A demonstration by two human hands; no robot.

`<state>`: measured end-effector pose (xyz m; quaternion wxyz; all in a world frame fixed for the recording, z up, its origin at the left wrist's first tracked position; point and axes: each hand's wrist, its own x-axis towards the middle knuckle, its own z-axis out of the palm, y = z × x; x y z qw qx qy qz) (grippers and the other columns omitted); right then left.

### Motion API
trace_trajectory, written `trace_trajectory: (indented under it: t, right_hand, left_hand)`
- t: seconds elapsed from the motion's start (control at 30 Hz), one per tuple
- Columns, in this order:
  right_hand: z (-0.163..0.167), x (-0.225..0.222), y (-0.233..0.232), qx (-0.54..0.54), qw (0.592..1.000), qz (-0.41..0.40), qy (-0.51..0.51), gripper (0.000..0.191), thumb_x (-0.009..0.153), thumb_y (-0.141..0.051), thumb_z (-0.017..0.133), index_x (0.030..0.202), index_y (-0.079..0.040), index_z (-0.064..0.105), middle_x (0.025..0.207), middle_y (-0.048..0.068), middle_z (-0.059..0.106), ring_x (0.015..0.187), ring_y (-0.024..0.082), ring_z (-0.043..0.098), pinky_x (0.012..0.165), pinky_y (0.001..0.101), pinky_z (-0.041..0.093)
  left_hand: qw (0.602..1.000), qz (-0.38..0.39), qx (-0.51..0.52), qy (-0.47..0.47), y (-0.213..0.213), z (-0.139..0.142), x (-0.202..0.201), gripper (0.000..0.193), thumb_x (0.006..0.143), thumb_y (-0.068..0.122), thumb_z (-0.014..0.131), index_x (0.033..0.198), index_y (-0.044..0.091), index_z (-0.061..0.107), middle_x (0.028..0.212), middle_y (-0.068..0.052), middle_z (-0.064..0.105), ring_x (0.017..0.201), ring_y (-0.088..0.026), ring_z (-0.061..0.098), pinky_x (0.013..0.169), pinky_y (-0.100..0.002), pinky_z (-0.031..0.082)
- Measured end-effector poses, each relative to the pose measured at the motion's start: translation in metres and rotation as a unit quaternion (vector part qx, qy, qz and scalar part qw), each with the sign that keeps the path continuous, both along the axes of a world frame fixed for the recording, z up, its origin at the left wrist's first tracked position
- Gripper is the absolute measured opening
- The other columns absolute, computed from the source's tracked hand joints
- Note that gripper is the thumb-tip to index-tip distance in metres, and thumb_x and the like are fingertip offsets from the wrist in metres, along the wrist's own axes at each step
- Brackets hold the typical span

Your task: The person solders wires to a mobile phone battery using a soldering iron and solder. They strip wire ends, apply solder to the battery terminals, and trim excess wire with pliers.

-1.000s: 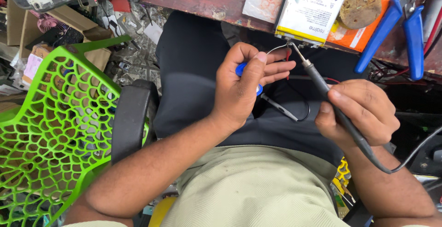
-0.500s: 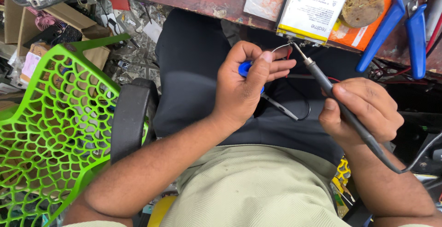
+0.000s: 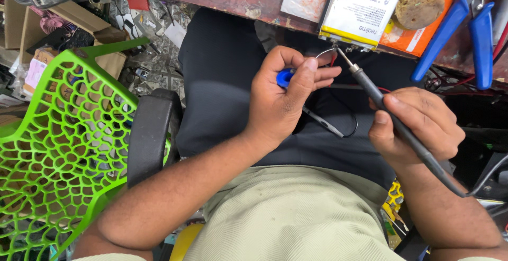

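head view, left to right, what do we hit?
Green chair → black armrest → left hand → soldering iron → right hand → blue pliers.

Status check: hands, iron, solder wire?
Right hand grips soldering iron. Left hand pinches solder wire at iron tip, by battery edge. Nothing blocking.

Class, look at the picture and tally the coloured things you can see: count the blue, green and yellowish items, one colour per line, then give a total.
Blue: 2, the pliers and the solder spool in the left hand
Green: 1, the lattice chair
Yellowish: 1, the flat battery pack
Total: 4
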<state>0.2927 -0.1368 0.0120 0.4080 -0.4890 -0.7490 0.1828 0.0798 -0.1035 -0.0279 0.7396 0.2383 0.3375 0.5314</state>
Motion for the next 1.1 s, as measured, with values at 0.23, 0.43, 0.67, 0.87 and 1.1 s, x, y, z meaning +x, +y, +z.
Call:
trace_trajectory:
  t: [0.23,0.43,0.67,0.87,1.1]
  right_hand:
    - [-0.0023,-0.0001,0.0019,0.010,1.000,0.003,0.000,0.015,0.100,-0.002,0.072,0.109,0.007,0.066,0.087,0.020,0.070,0.075,0.030,0.074,0.070,0.0349,0.060]
    - [-0.0047,-0.0004,0.0029,0.018,1.000,0.004,0.004,0.014,0.100,-0.002,0.071,0.108,0.008,0.065,0.086,0.020,0.070,0.074,0.030,0.073,0.070,0.0346,0.060]
    - [-0.0050,-0.0006,0.0038,0.023,1.000,0.009,0.005,0.014,0.099,-0.001,0.070,0.109,0.008,0.065,0.086,0.020,0.070,0.074,0.030,0.073,0.071,0.0353,0.060]
    - [-0.0063,-0.0006,0.0042,0.024,1.000,0.009,0.006,0.014,0.099,-0.001,0.070,0.108,0.008,0.065,0.085,0.020,0.070,0.074,0.030,0.074,0.070,0.0354,0.060]
    - [-0.0057,0.0003,0.0029,0.018,1.000,0.009,0.010,0.015,0.099,-0.001,0.071,0.109,0.008,0.065,0.085,0.020,0.070,0.074,0.030,0.074,0.070,0.0347,0.060]
  left_hand:
    - [1.000,0.006,0.000,0.007,0.0004,0.0006,0.0015,0.015,0.112,0.014,0.057,0.112,0.002,0.047,0.111,-0.015,0.064,0.113,-0.033,0.074,0.097,-0.042,0.064]
    - [1.000,0.006,-0.005,0.010,0.0020,0.0023,0.0018,0.016,0.110,0.014,0.058,0.110,0.002,0.048,0.113,-0.016,0.066,0.111,-0.032,0.074,0.095,-0.041,0.064]
    - [1.000,0.009,-0.004,0.014,0.0033,0.0010,0.0025,0.017,0.111,0.015,0.059,0.111,0.002,0.048,0.110,-0.016,0.065,0.109,-0.033,0.075,0.094,-0.041,0.064]
    - [1.000,0.006,-0.014,0.005,0.0035,0.0010,0.0014,0.016,0.111,0.015,0.056,0.111,0.003,0.046,0.114,-0.018,0.067,0.110,-0.033,0.074,0.094,-0.042,0.064]
    - [1.000,-0.005,-0.011,0.000,0.0027,0.0012,-0.0013,0.015,0.113,0.015,0.053,0.112,0.003,0.045,0.117,-0.019,0.065,0.113,-0.034,0.073,0.097,-0.044,0.064]
